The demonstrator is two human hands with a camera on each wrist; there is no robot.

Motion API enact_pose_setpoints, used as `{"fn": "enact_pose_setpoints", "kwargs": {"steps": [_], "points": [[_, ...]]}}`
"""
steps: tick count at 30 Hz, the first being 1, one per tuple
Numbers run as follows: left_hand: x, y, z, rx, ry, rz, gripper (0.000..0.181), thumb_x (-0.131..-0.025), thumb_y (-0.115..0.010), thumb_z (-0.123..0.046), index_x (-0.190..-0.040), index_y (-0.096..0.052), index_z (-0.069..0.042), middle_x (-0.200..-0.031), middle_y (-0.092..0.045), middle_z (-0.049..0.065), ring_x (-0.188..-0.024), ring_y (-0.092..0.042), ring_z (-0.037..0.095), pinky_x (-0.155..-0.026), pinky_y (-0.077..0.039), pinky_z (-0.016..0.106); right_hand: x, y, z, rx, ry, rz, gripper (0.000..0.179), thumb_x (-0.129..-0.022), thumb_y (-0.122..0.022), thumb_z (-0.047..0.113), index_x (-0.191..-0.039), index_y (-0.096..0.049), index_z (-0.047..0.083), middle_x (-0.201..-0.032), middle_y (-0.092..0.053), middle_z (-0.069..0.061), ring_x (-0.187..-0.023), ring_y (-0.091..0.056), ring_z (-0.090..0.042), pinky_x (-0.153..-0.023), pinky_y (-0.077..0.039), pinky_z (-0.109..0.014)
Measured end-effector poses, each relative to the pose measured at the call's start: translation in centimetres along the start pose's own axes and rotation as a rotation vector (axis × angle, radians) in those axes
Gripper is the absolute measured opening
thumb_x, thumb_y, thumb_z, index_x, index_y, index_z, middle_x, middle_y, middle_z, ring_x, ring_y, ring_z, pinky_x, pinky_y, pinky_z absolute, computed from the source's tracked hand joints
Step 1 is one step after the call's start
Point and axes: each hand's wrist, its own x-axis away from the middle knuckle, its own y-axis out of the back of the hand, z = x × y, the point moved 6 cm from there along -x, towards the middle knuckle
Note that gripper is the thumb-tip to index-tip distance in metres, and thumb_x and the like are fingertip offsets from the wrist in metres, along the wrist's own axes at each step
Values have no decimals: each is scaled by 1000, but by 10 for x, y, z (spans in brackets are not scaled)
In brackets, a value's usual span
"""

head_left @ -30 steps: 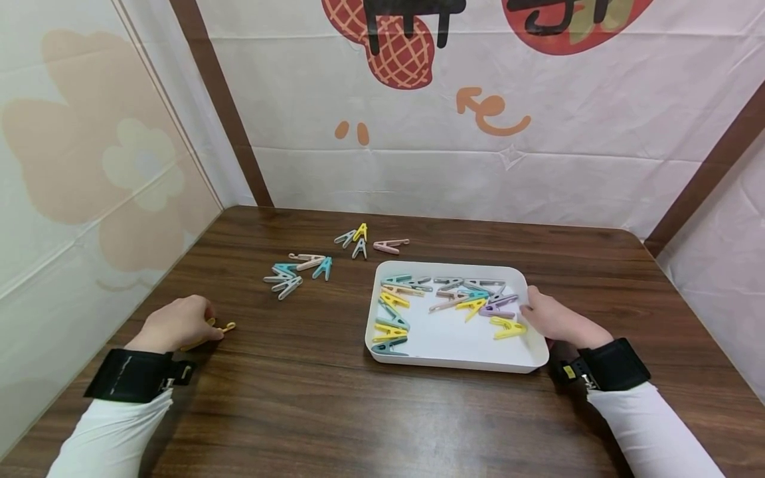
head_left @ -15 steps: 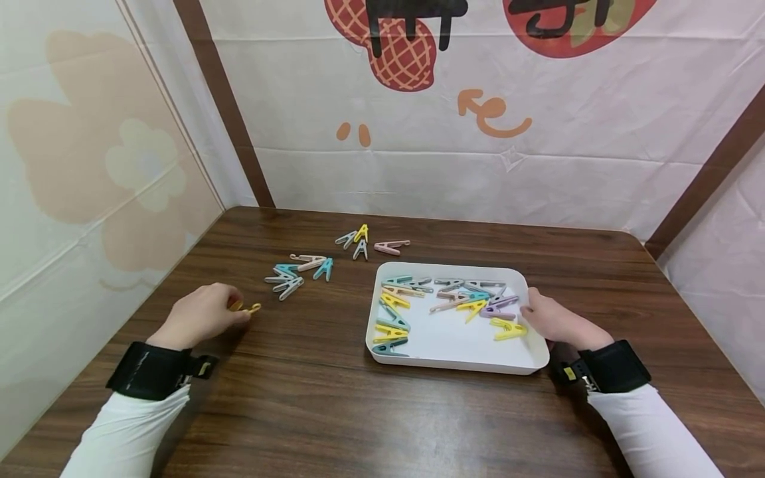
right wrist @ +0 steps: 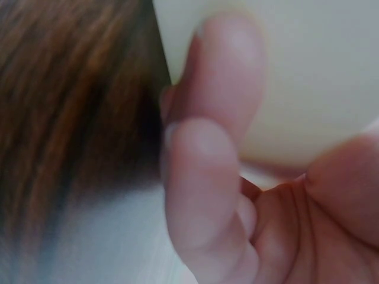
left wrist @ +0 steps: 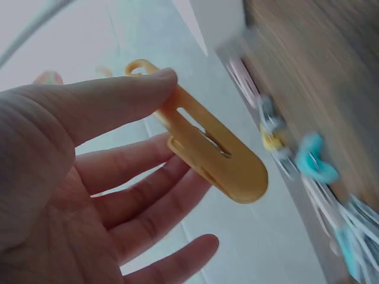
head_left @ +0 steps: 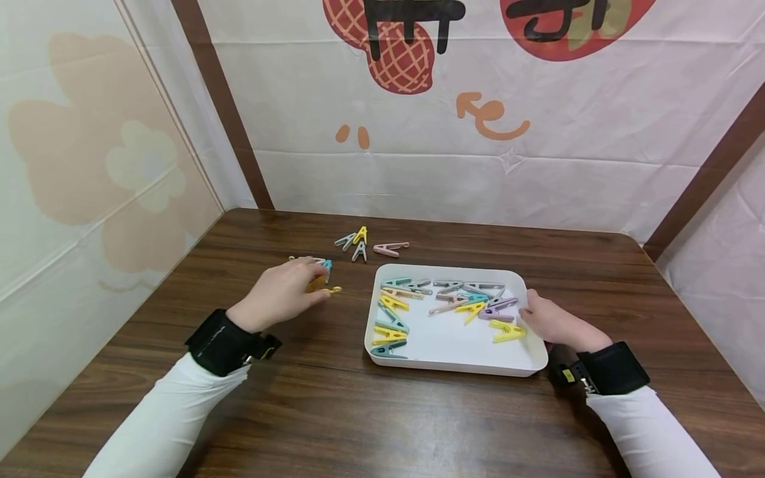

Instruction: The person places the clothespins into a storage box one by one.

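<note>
My left hand pinches an orange-yellow clothespin between thumb and fingers, held up off the table. It is over the left group of loose clothespins and hides part of them; a turquoise clothespin shows just past the fingers. At the tray's right side, my right hand grips the rim of the white tray, thumb at the inner side and fingers outside, as the right wrist view shows close up. Inside the tray lie several clothespins, including a yellow clothespin and a purple clothespin.
Farther back on the brown wooden table lie a pink clothespin, a yellow clothespin and two grey-blue ones. A printed cloth hangs behind the table, and another hangs at its left.
My left hand has moved right and a little away from me, carrying the orange-yellow clothespin from the table's left side toward the tray. The right hand and tray have stayed put.
</note>
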Motion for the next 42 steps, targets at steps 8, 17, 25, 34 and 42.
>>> {"fn": "enact_pose_setpoints", "kwargs": {"steps": [8,17,25,34,42], "points": [[-27,-2,-46,-4,-146,25,37,-87,-75,-26,-116,-68,-5,-101,-62,7,-78,-56,17,-60,-47,30,-1,-2,-1,6,-9,-4,45,-102,-38,7,-131,-19,-21,-90,-52,-23,-58,-54,-20,-47,-46,-34],[-54,-12,-88,-42,-358,71,26,-88,-74,-24,-110,-69,-11,-100,-61,3,-85,-57,15,-59,-44,27,-1,-3,-2,0,-11,-1,41,-102,-39,7,-128,-22,-20,-87,-52,-21,-53,-53,-20,-45,-47,-34],[-79,-37,-123,-78,-462,236,25,-87,-74,-23,-108,-70,-10,-97,-63,4,-82,-56,14,-66,-47,30,0,-1,0,4,-12,-4,44,-102,-39,7,-130,-20,-21,-89,-52,-23,-54,-53,-20,-46,-47,-35],[-100,-65,-146,-128,-465,384,31,-87,-75,-26,-114,-69,-11,-99,-63,-1,-85,-53,13,-75,-44,27,1,-2,0,-2,-18,-4,45,-102,-40,7,-131,-20,-21,-91,-52,-25,-53,-53,-21,-45,-47,-35],[-105,-75,-147,-123,-472,416,21,-90,-72,-21,-108,-70,-12,-93,-61,-2,-80,-48,13,-72,-41,26,1,0,0,1,-30,-3,48,-102,-40,8,-134,-18,-21,-97,-52,-29,-53,-54,-22,-46,-48,-35]]}}
